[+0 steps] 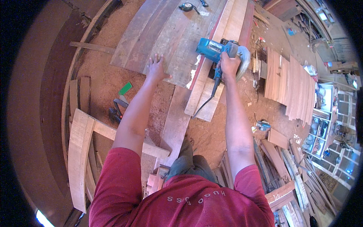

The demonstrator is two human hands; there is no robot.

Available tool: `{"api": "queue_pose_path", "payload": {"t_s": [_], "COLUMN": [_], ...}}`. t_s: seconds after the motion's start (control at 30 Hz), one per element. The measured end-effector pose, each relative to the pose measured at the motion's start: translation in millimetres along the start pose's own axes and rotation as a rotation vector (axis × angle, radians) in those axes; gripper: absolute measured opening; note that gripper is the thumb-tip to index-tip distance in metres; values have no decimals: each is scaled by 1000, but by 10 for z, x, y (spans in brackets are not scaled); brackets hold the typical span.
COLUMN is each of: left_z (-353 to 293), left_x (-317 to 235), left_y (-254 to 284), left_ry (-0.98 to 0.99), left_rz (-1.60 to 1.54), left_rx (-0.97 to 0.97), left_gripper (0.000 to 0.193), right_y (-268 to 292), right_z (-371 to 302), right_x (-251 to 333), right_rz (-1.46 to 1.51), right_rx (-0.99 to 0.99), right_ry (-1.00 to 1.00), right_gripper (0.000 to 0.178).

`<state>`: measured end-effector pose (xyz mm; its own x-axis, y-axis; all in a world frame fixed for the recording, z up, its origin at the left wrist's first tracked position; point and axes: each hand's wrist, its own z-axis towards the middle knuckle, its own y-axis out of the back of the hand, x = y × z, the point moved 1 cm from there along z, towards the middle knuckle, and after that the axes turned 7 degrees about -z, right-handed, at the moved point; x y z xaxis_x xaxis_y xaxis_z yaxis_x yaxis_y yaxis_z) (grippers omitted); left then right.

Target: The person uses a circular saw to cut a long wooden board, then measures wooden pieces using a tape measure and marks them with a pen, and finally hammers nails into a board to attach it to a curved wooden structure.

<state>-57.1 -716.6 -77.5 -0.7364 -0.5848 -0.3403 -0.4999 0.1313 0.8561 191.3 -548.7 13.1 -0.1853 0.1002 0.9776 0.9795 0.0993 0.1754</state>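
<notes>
My right hand (229,67) is wrapped round the handle of a teal circular saw (211,49). The saw rests on long pale boards (204,81) laid along the right side of a wide wooden panel (166,45). Its rounded guard faces right, and a dark cord (206,101) trails from the handle toward me. Flat on the panel's near left edge lies my left hand (156,69), empty, with its fingers spread. The blade is hidden from view.
A tape measure (186,6) lies at the panel's far end. Sawdust covers the ground (204,140). A curved wooden piece (80,159) stands left of me, near a hand tool (116,111) and a green piece (125,88). Planks (289,83) and another teal tool (263,125) lie right.
</notes>
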Motion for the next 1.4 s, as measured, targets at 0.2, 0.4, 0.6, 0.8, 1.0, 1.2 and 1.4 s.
{"api": "queue_pose_path", "payload": {"t_s": [0.2, 0.4, 0.6, 0.8, 1.0, 1.2, 1.4], "left_z": [9, 29, 65, 55, -15, -37, -67], "left_x": [4, 1, 61, 44, 3, -38, -42], "left_y": [-16, -32, -106, -103, -34, 28, 39], "left_ry": [-4, 5, -15, -10, -9, -2, -13], "left_rz": [5, 7, -4, -20, -35, -38, -40], "left_rx": [3, 9, -21, -11, -9, 4, -18], "left_gripper": [131, 132, 132, 131, 128, 127, 126], "right_y": [-12, -23, -41, -54, -62, -73, -95], "right_z": [129, 258, 395, 492, 575, 717, 803], "right_x": [10, -5, 22, 34, 67, 78, 109], "right_rz": [15, 48, -17, -27, -46, -27, -11], "right_rx": [6, 14, 10, 4, 21, 24, 11], "right_ry": [-4, -16, -48, -33, -12, -5, -14], "right_gripper": [15, 14, 15, 17, 18, 18, 18]}}
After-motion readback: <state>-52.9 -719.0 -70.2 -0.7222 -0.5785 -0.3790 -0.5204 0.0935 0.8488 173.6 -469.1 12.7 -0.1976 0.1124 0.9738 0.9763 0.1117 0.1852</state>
